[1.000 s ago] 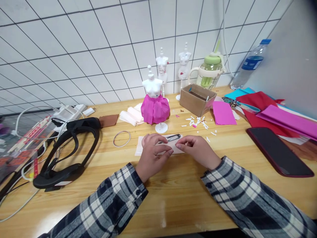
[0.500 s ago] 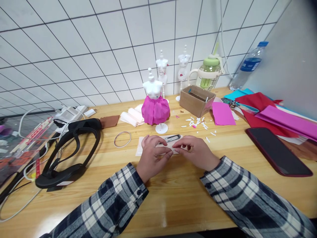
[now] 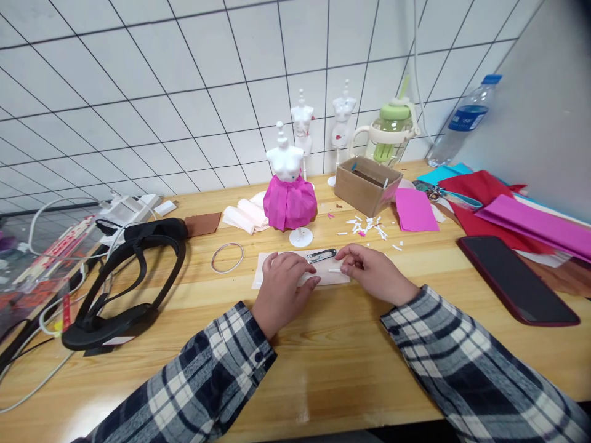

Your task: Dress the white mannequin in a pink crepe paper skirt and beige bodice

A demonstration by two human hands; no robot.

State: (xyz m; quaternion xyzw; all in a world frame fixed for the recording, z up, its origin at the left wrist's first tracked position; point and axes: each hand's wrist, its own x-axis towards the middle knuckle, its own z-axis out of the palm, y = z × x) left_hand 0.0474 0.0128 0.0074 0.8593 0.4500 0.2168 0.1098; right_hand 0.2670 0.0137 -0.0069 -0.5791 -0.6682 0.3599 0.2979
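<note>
A pale pink strip of paper or thin cloth (image 3: 329, 279) lies crosswise in front of me. My left hand (image 3: 284, 288) rests on its left part, fingers stretched forward and the thumb apart from them. Between the thumb and fingertips of my right hand (image 3: 376, 274) is a small white strip (image 3: 334, 270), pinched just above the right end of the pale piece. A small black-and-silver clipper-like tool (image 3: 322, 255) lies at the far edge of the pale piece, between my hands. Behind it stands a white mini dress form (image 3: 285, 161) wearing a puffed magenta skirt (image 3: 290, 204).
Two more dress forms (image 3: 344, 120) stand behind. White scraps (image 3: 367, 226) lie before a cardboard box (image 3: 367, 184). A phone (image 3: 517, 280) and coloured cloth (image 3: 535, 224) are at right. A ring (image 3: 227, 258) and a black headset strap (image 3: 133, 314) lie at left.
My right hand has moved right, away from my left hand, and the white strip now shows in its pinch. The left hand has stayed on the pale piece, its thumb slightly shifted.
</note>
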